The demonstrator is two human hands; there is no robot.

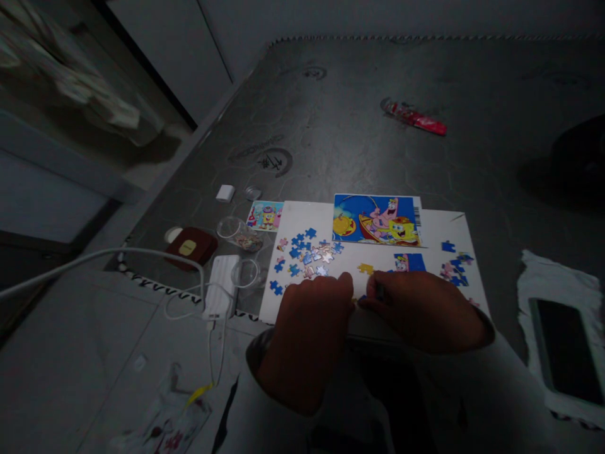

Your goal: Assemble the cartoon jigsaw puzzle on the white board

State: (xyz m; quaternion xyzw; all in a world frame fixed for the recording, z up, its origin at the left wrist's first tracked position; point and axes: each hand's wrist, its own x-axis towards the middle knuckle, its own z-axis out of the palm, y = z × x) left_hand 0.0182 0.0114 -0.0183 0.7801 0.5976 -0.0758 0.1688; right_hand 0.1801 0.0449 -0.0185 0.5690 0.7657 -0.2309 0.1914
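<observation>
Head view, dim light. Both hands meet at the near edge of the white board point(302, 217) lying on the dark mat point(359, 126). Left hand point(309, 315) knuckles up, fingers curled down onto the board's near edge; whether they pinch a piece, can't tell, tips are hidden. Right hand point(420, 309) likewise curled, fingertips pointing at the left hand, nearly touching it; something small seems pressed between the two hands but it's too dark to confirm.

Loose puzzle pieces point(307, 252), mostly blue, are heaped just beyond the left hand on the board, likely kept close for picking. A single yellow piece point(365, 268) sits just beyond the gap between the hands. A small joined patch point(409, 261) lies just beyond the right hand, and a second scatter of pieces point(454, 265) sits toward the board's right edge.

Reference picture point(377, 219) lies flat at the board's far edge, facing the person, probably as a guide. A smaller picture card point(265, 215) is off the board's far-left corner.

Left of the board: clear cups point(236, 234), white charger point(220, 285) with cable, dark red case point(191, 247). Red wrapper point(416, 118) well apart toward the mat's far side. Phone point(570, 350) on white cloth off the right.
</observation>
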